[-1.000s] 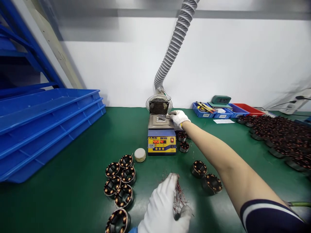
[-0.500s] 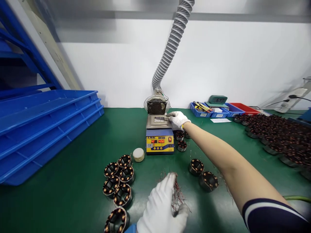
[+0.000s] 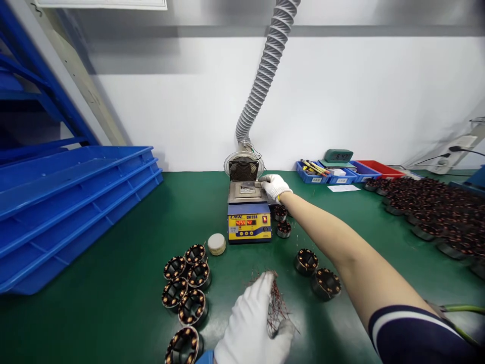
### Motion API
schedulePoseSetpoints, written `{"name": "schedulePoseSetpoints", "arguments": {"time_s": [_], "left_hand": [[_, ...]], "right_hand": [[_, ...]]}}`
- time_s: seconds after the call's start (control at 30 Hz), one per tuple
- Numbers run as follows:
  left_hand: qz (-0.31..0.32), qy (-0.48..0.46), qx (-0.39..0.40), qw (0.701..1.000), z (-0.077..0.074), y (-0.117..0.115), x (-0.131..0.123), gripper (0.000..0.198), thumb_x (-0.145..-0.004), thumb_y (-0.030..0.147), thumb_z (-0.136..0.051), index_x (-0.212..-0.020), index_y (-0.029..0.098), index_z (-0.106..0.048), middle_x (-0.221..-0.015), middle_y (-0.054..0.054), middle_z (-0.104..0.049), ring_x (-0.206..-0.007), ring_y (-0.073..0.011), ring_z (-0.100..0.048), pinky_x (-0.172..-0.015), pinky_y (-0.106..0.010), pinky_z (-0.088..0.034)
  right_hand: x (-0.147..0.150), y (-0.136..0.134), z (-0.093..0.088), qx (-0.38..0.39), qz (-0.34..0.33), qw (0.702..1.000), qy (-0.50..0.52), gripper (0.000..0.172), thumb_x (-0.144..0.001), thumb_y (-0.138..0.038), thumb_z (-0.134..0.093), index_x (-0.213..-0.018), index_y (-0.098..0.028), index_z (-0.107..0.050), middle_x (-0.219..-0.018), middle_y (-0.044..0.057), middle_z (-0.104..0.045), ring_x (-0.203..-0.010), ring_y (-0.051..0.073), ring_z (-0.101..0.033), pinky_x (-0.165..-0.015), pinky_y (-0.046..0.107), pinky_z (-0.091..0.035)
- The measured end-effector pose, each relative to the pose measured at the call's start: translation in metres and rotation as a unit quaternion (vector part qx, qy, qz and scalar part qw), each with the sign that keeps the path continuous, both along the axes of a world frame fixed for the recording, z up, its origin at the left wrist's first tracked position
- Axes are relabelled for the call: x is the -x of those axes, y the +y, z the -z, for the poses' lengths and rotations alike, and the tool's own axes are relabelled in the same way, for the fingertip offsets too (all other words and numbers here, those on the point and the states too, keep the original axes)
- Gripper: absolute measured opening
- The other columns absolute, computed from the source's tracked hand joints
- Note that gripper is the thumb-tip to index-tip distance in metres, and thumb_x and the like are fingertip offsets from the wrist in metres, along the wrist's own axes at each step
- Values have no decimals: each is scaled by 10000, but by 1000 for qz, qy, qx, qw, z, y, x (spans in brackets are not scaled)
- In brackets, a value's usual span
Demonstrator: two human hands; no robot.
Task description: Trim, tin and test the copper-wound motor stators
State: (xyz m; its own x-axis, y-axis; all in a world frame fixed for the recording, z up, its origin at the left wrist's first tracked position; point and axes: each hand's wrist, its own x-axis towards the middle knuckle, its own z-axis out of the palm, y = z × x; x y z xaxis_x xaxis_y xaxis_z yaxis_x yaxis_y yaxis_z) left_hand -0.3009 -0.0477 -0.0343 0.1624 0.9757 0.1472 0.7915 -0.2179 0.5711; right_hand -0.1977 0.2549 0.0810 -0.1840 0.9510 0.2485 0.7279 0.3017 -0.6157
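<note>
My left hand point(image 3: 252, 323), in a white glove, curls around a tangle of thin reddish wires point(image 3: 278, 308) low in the middle of the head view. My right hand point(image 3: 276, 187), also gloved, reaches to the solder pot point(image 3: 249, 222) and pinches a small flat metal piece point(image 3: 258, 184) at the right of its molten surface point(image 3: 247, 188). Its fingertips are partly hidden. Two wound motor stators point(image 3: 306, 261) sit below my right forearm, and others point(image 3: 283, 229) stand beside the pot. Several more stators point(image 3: 192, 307) are grouped left of my left hand.
A round whitish sponge-like block point(image 3: 216, 244) lies left of the pot. An exhaust hose point(image 3: 265, 76) hangs behind it. Blue crates point(image 3: 83, 202) are stacked at left. Small bins point(image 3: 343, 177) stand at back right, and a mass of stators point(image 3: 439, 217) covers the right side.
My right hand has shifted slightly left over the pot with the metal piece. The pot's displayed readings differ. The view has tilted up a little; my left hand keeps its hold.
</note>
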Motion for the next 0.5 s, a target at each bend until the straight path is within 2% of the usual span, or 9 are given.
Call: {"name": "schedulePoseSetpoints", "arguments": {"time_s": [0.3, 0.5], "left_hand": [[11, 9, 59, 998, -10, 0, -1, 819, -716, 372, -550, -1467, 152, -310, -1477, -115, -406, -1337, -314, -412, -1090, -474, -383], [11, 24, 51, 998, -5, 0, -1, 815, -723, 373, -550, -1472, 176, -299, -1475, -112, -411, -1318, -314, -437, -1066, -461, -409]], "right_hand": [[-11, -7, 0, -6, -34, 999, -29, 306, -804, -227, -596, -1086, -256, -709, -1090, -5, -701, -1007, 162, -636, -900, 224, -455], [-18, -8, 0, -17, -43, 998, -30, 299, -811, -237, -579, -1079, -262, -708, -1070, -19, -708, -1000, 140, -635, -907, 213, -451]]}}
